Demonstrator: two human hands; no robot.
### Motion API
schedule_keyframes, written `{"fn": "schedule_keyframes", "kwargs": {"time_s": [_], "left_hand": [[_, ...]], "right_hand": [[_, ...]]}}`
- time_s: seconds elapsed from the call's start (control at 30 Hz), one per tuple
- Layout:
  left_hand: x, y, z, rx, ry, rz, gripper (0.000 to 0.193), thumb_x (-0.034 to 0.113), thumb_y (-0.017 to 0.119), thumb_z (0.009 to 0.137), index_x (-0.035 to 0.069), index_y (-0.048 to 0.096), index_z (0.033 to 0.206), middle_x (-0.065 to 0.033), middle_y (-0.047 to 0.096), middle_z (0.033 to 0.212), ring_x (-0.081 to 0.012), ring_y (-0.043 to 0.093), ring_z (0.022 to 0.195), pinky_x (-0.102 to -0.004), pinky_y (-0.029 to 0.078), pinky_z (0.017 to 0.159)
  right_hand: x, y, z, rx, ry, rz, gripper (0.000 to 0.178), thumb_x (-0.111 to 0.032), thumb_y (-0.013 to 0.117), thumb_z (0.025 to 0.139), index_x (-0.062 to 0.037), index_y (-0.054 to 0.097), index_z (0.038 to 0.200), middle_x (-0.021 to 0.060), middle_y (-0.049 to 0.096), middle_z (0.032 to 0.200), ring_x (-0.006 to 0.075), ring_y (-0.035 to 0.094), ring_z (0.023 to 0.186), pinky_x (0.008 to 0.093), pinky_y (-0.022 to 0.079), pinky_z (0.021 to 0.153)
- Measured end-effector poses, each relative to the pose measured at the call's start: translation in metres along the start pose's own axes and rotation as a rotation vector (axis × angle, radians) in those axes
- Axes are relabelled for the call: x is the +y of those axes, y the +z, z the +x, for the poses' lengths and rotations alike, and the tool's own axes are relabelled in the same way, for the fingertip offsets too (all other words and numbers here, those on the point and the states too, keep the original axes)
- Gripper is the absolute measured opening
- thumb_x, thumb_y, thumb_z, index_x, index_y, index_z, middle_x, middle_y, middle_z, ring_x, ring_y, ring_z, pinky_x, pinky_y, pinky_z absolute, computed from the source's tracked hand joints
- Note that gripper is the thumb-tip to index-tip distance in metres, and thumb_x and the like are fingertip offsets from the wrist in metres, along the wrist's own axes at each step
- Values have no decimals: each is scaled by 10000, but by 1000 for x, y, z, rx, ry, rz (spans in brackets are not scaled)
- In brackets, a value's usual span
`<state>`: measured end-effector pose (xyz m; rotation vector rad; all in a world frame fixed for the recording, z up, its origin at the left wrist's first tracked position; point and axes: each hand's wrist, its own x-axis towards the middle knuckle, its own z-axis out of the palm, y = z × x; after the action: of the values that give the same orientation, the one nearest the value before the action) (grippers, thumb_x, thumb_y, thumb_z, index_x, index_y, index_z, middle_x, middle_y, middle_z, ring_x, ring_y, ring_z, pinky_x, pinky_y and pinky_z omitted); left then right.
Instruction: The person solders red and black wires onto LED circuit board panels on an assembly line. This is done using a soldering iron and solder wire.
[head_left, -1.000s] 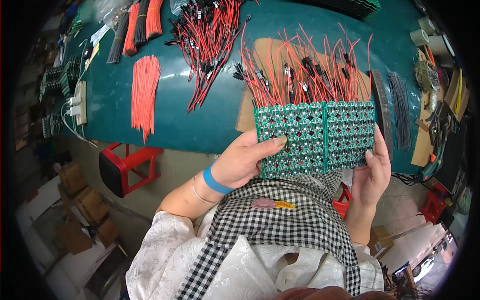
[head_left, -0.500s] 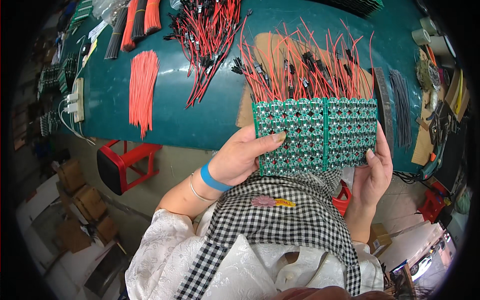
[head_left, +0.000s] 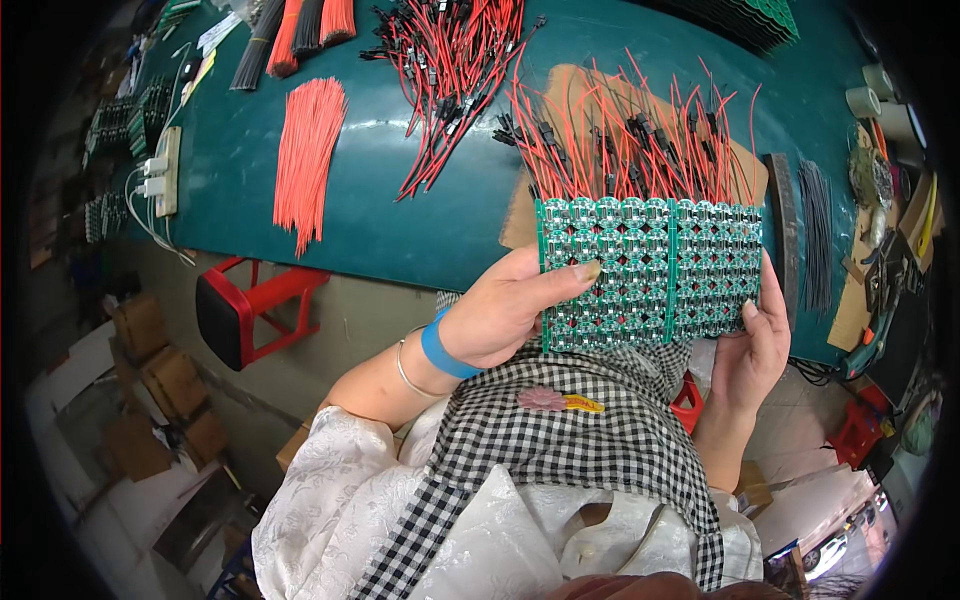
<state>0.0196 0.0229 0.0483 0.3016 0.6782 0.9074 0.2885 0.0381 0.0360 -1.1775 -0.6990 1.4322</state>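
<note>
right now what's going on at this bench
A person holds a green circuit board panel upright in both hands, above the edge of a teal table. The left hand grips its left edge, thumb across the front; the right hand grips its right edge. Red and black wires stick up from the panel's top. A loose bundle of red wires lies on the table.

bare table left of board | wire bundles crowd beyond — red stool below
</note>
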Motion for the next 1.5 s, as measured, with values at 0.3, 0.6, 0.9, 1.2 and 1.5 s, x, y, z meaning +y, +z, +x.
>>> {"fn": "schedule_keyframes", "kwargs": {"time_s": [0.3,0.6,0.9,1.2,1.5], "left_hand": [[-1,-5,-1,-4,-3,10,375,121,540,1035,-20,531,1383,-94,607,1353,-193,585,1229,-376,469,1054],[2,-9,-10,20,14,39,400,72,549,1007,-34,518,1391,-114,608,1353,-205,591,1222,-375,466,1048],[2,-17,-7,-9,1,74,450,39,551,978,-33,487,1418,-126,586,1388,-225,566,1272,-393,428,1090],[5,-8,-3,-17,-7,156,426,90,563,1007,-26,501,1413,-99,593,1379,-201,561,1265,-382,428,1087],[4,-10,-5,-75,2,265,460,205,600,1023,-24,507,1411,-86,598,1364,-189,559,1246,-368,427,1082]], "right_hand": [[-3,3,-1,-3,8,-12,592,20,459,891,145,375,1464,254,519,1438,281,583,1273,399,453,1100],[-8,18,-9,22,-44,18,688,59,497,866,78,310,1527,202,444,1525,266,495,1369,399,395,1151],[-16,6,-16,-91,54,81,577,25,532,943,96,364,1491,192,527,1452,245,543,1317,396,407,1129],[-12,-1,-16,-88,25,117,566,52,526,940,83,380,1486,176,537,1440,227,562,1287,381,427,1105],[-8,-4,-16,-61,29,85,577,36,536,933,84,376,1486,176,547,1427,238,573,1274,392,437,1099]]}}
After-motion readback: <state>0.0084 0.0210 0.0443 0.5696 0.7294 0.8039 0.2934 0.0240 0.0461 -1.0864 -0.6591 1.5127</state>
